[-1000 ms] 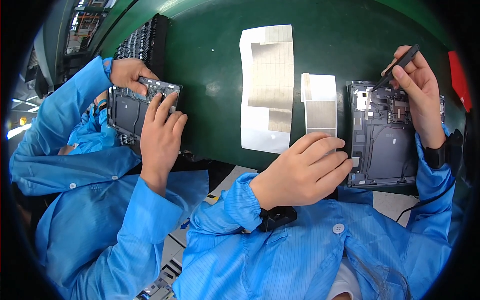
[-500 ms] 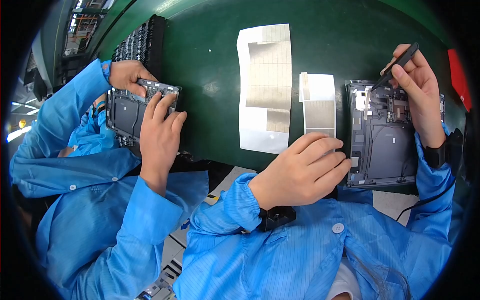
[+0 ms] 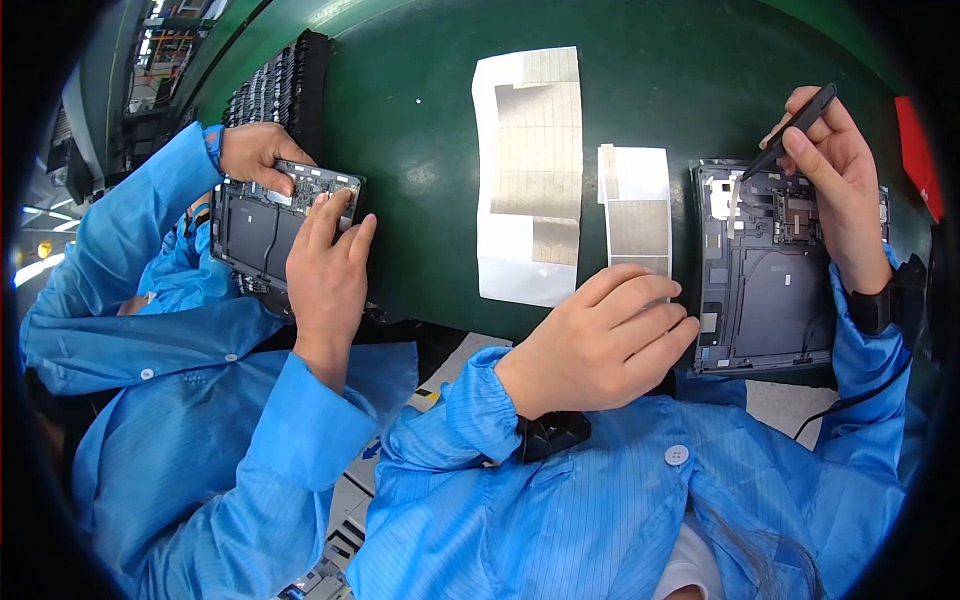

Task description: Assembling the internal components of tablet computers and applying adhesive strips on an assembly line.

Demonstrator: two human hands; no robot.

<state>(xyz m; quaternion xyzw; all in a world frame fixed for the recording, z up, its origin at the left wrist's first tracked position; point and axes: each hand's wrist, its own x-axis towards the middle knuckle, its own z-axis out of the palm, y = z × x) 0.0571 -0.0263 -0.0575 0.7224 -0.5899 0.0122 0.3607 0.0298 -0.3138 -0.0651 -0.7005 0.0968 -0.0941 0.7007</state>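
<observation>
In my right hand (image 3: pixel 840 165), closed near its upper end, is a pair of black tweezers (image 3: pixel 798 128). Their tips meet a thin pale strip (image 3: pixel 735 208) at the upper left of an opened dark device casing (image 3: pixel 745 290). Circuit parts and a thin cable show inside the casing. My left hand (image 3: pixel 605 340) hovers or rests beside the casing's left edge, fingers loosely bent and somewhat apart, thumb hidden. It covers the lower end of a narrow white sheet (image 3: pixel 640 175) bearing silvery-beige pieces. Whether the fingertips touch the casing, I cannot tell.
A larger backing sheet (image 3: pixel 540 150) with grid-lined beige pieces lies left of the narrow one on the green table (image 3: pixel 400 100). At left, a co-worker's hands (image 3: pixel 325 265) work on a similar casing (image 3: pixel 245 230). Behind it stands a black ridged rack (image 3: pixel 290 90). Something red (image 3: pixel 915 155) lies far right.
My hands and the tweezers have barely moved. The co-worker's nearer hand has shifted slightly over its casing.
</observation>
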